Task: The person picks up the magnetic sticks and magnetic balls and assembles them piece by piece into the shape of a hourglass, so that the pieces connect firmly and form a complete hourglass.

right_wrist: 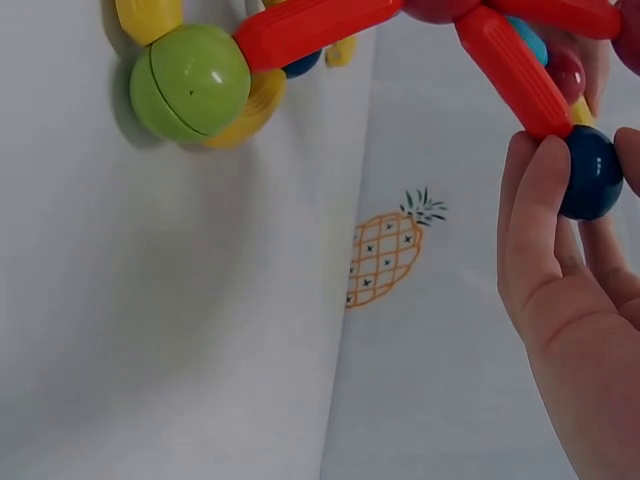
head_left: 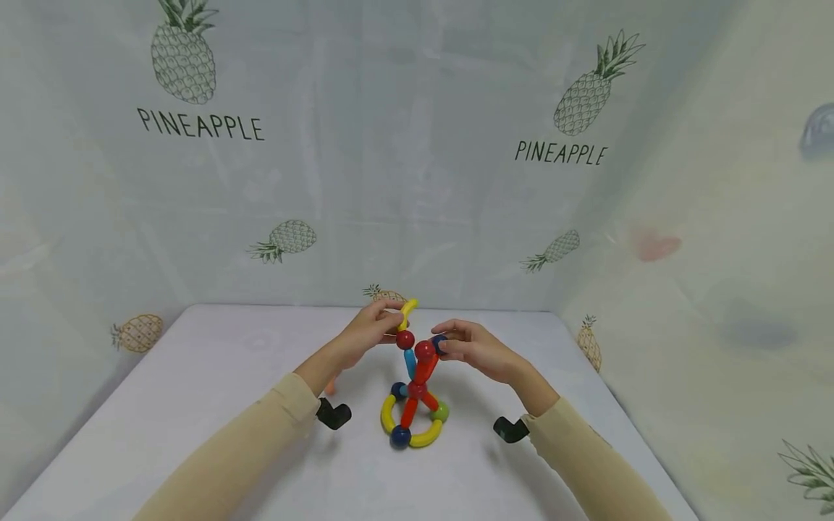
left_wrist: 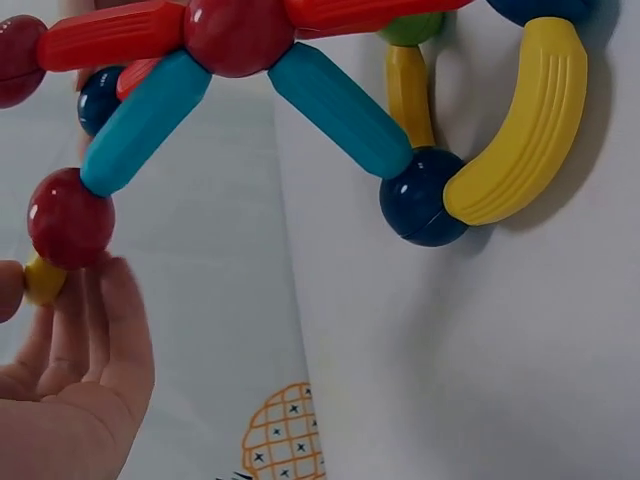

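A ball-and-stick model stands on the table; its base is a ring of yellow curved sticks (head_left: 388,415) with dark blue balls and a green ball (right_wrist: 190,82). Red and light blue sticks meet at a red ball (head_left: 417,391) above the ring, and more sticks rise from it. My left hand (head_left: 362,334) pinches a yellow curved stick (head_left: 407,310) on top of a red ball (left_wrist: 72,217), which caps a light blue stick (left_wrist: 147,120). With fingers and thumb, my right hand (head_left: 482,353) grips a dark blue ball (right_wrist: 594,172) at a red stick's (right_wrist: 515,72) end. Another red ball (head_left: 425,351) sits between the hands.
The white table (head_left: 260,347) ends at a pale curtain (head_left: 404,181) printed with pineapples, which also hangs along the right side. A black wrist mount (head_left: 334,414) juts under the left sleeve, another black mount (head_left: 511,430) by the right.
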{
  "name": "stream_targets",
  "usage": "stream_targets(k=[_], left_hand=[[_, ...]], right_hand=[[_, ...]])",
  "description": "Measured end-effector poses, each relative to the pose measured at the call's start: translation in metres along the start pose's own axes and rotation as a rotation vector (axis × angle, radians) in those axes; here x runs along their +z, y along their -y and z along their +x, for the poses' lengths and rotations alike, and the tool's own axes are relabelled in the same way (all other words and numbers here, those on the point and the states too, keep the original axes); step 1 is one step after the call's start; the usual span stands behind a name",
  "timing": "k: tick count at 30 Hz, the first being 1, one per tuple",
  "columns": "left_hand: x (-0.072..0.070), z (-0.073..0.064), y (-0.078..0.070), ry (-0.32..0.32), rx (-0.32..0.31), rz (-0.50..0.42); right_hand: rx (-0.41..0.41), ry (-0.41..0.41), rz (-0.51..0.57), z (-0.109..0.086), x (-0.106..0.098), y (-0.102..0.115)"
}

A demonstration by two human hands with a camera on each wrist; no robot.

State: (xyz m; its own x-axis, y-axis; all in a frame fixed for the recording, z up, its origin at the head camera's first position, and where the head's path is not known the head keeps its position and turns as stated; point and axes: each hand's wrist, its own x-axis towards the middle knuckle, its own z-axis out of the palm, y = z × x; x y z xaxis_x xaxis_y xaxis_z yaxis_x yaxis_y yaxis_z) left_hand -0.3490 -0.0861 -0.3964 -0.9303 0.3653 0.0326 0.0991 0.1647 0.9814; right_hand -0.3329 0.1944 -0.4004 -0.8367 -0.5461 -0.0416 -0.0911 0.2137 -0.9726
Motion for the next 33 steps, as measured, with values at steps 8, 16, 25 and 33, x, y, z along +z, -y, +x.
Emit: stream_targets(k=[8, 16, 25, 33], left_hand=[[0.001, -0.005, -0.007, 0.028, 0.009, 0.02], [0.003, -0.004, -0.01, 0.018, 0.015, 0.12], [0.004, -0.005, -0.018, 0.047, 0.034, 0.251], [0.003, -0.006, -0.02, 0.086, 0.036, 0.286]], right_hand=[[-0.008, -0.021, -0.001, 0.002, 0.003, -0.001], [-0.011, -0.028, -0.021, 0.003, 0.002, -0.002], [-0.007, -0.042, -0.016, 0.002, 0.004, 0.001], [0.004, -0.058, -0.02, 0.003, 0.006, 0.0]])
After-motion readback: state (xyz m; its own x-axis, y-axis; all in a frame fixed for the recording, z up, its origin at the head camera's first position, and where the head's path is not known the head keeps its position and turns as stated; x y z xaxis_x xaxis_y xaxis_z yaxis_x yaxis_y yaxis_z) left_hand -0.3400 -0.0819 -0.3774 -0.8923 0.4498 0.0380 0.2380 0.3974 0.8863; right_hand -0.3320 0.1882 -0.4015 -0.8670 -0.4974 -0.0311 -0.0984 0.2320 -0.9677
